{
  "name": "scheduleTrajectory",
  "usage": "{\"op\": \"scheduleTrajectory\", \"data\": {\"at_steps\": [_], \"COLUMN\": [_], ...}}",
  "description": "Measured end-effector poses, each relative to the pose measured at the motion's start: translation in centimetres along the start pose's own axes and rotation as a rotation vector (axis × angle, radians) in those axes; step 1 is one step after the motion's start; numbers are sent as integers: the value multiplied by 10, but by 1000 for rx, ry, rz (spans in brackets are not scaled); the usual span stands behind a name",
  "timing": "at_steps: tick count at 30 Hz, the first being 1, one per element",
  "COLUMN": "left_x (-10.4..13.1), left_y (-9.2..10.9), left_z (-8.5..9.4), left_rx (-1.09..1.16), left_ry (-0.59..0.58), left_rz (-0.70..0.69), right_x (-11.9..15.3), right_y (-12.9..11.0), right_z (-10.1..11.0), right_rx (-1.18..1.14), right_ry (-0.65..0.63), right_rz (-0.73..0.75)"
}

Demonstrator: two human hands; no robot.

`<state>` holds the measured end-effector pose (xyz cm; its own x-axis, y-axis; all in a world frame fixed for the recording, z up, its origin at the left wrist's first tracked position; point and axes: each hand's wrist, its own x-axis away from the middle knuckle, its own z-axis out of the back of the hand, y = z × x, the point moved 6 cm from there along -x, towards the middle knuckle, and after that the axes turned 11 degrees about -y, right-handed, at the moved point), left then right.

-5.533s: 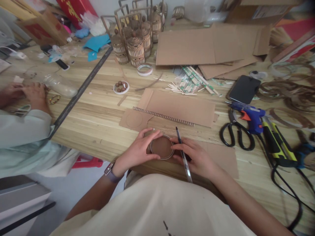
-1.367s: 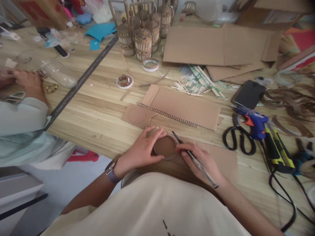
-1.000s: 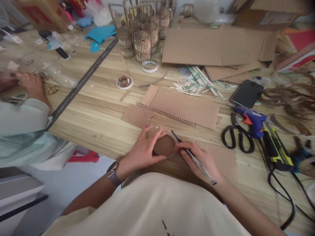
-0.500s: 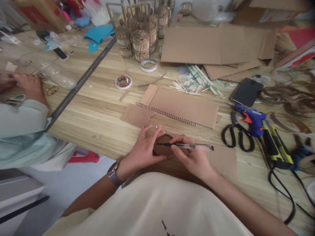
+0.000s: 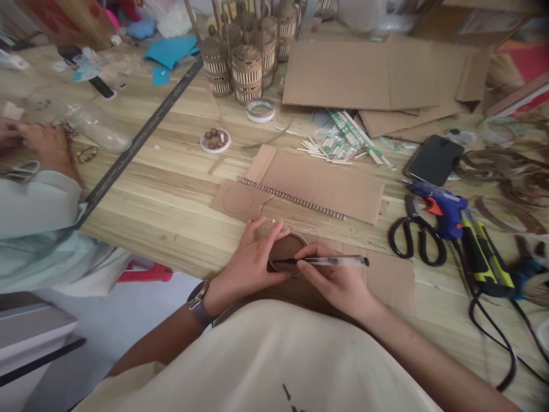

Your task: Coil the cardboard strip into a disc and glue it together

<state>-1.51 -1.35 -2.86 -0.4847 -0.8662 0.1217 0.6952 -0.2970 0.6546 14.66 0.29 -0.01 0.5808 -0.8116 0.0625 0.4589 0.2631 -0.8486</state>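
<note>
My right hand point(image 5: 332, 274) is closed round a clear-barrelled pen point(image 5: 332, 261) with a black tip. The tip points down inside a thin round ring point(image 5: 305, 243), near its left inner edge. My left hand point(image 5: 253, 260), a watch on its wrist, steadies the ring from the left, thumb at the near side and fingers at the far side. Beneath the ring lies a piece of brown cardboard point(image 5: 388, 277), partly covered by my hands. Just beyond, a smaller cardboard piece point(image 5: 253, 213) bears a drawn circle.
Scissors point(image 5: 416, 234), a blue glue gun point(image 5: 444, 212) with its cord, and a phone point(image 5: 434, 160) lie to the right. Behind are cardboard sheets point(image 5: 338, 74), small lantern-like cages point(image 5: 246, 71) and a dish of beads point(image 5: 215, 140). A co-worker's hands point(image 5: 40, 140) are at far left.
The pen tip has come down and slightly to the right, against the ring's inner left side. My right hand has tilted a little; my left hand stays in place.
</note>
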Motion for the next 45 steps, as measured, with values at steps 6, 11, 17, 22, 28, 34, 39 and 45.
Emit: {"op": "scheduleTrajectory", "data": {"at_steps": [6,11,17,22,28,34,39,45], "left_x": [0,0,0,0,-2,-1,-1,-2], "left_y": [0,-1,0,1,2,-1,-2,-2], "left_z": [-1,-1,0,1,2,-1,-1,-1], "left_rx": [-14,-20,-26,-46,-51,-55,-64,-56], "left_ry": [-27,-34,-50,-66,-82,-67,-61,-68], "left_rz": [2,20,21,21,36,25,18,40], "right_x": [-6,-15,-13,-16,-29,-36,-36,-40], "right_y": [-6,-7,-7,-9,-11,-17,-15,-16], "right_z": [10,6,4,16,32,21,11,18], "right_rx": [-58,-88,-88,-26,81,49,87,215], "right_ry": [-10,-28,-121,-211,-295,-320,-365,-434], "right_rz": [1,-14,-72,-119,-148,-110,-131,-162]}}
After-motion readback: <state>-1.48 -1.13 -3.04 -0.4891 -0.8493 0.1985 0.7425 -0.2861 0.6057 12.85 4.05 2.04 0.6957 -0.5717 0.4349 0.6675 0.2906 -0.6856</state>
